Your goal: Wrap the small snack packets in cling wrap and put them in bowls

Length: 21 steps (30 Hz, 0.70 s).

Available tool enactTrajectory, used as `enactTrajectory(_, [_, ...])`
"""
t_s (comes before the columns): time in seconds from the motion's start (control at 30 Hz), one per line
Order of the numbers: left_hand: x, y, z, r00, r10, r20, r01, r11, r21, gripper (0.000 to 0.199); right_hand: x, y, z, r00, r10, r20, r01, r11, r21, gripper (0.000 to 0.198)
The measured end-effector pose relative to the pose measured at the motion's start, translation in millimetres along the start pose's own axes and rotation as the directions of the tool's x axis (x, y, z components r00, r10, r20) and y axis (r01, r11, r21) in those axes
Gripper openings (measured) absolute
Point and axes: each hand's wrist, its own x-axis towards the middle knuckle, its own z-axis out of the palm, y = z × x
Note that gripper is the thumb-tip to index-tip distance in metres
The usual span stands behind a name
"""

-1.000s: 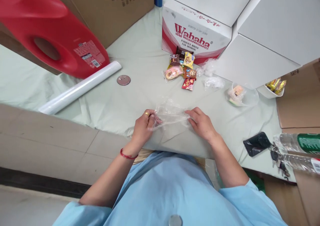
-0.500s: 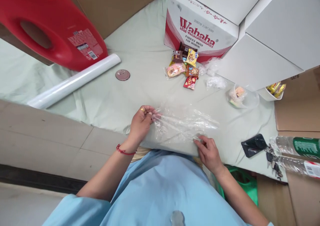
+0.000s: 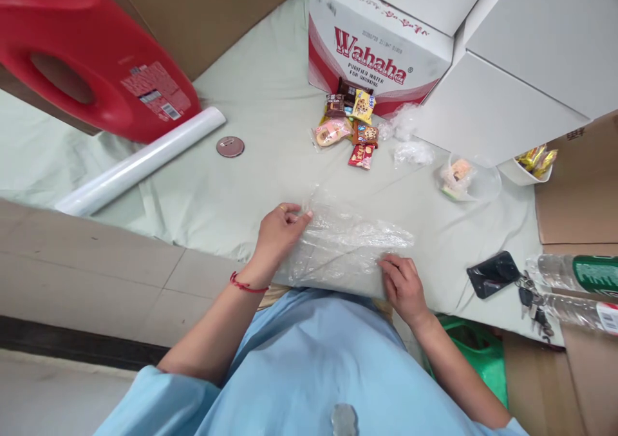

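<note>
A crumpled sheet of clear cling film (image 3: 347,233) lies spread on the cloth-covered table in front of me. My left hand (image 3: 284,230) pinches its left edge between thumb and fingers. At the sheet's lower right edge, the fingertips of my right hand (image 3: 404,288) are closed on the film. Beyond it sits a pile of small wrapped snacks, among them a red packet (image 3: 362,156), a yellow cookie packet (image 3: 363,105) and a pink-topped one (image 3: 332,132).
A white film roll (image 3: 145,160) lies by a big red jug (image 3: 111,56), with a round badge (image 3: 230,146) nearby. A Wahaha carton (image 3: 376,56) stands behind. Rightward are crumpled film (image 3: 414,154), a film-wrapped snack bundle (image 3: 457,175), a phone (image 3: 493,274), keys (image 3: 533,301) and bottles (image 3: 555,272).
The film lies flatter and a bit lower in front of me. My left thumb has stretched out along the sheet's edge. The right hand stays at its corner; the view has shifted slightly.
</note>
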Motion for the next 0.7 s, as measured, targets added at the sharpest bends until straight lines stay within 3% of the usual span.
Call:
enactTrajectory(0.07, [3.4,-1.0,3.3,0.998,0.052,0.018,-0.054,0.996,0.076,0.026,-3.0,2.9,-2.9,1.0,0.006,-0.014,-0.007,0.999,-0.044,0.039])
enactTrajectory(0.27, [23.6,5.0,15.8,0.987,0.075,-0.143,-0.09,0.991,-0.101,0.014,-19.5,0.0,-8.8,0.996,0.065,-0.068,-0.074,0.988,-0.132,0.03])
enactTrajectory(0.43, [29.8,-1.5,22.0,0.945,0.242,-0.222,-0.213,0.966,0.146,0.017,-26.4,-20.6,-13.6,0.997,0.077,-0.022,-0.078,0.996,-0.045,0.025])
enactTrajectory(0.57, [16.6,-12.4,22.3,0.816,0.532,-0.227,-0.413,0.811,0.414,0.04,-17.6,-27.2,-29.5,0.988,0.136,-0.069,-0.134,0.99,0.032,0.022])
enactTrajectory(0.63, [10.0,-15.4,20.1,0.755,0.647,-0.111,-0.504,0.68,0.533,0.033,-4.0,-25.6,-36.9,0.976,0.179,-0.123,-0.174,0.983,0.055,0.021])
enactTrajectory(0.7, [6.2,-16.3,16.4,0.736,0.674,0.069,-0.574,0.567,0.59,0.019,16.6,-24.5,-39.6,0.966,0.204,-0.157,-0.194,0.978,0.077,0.019])
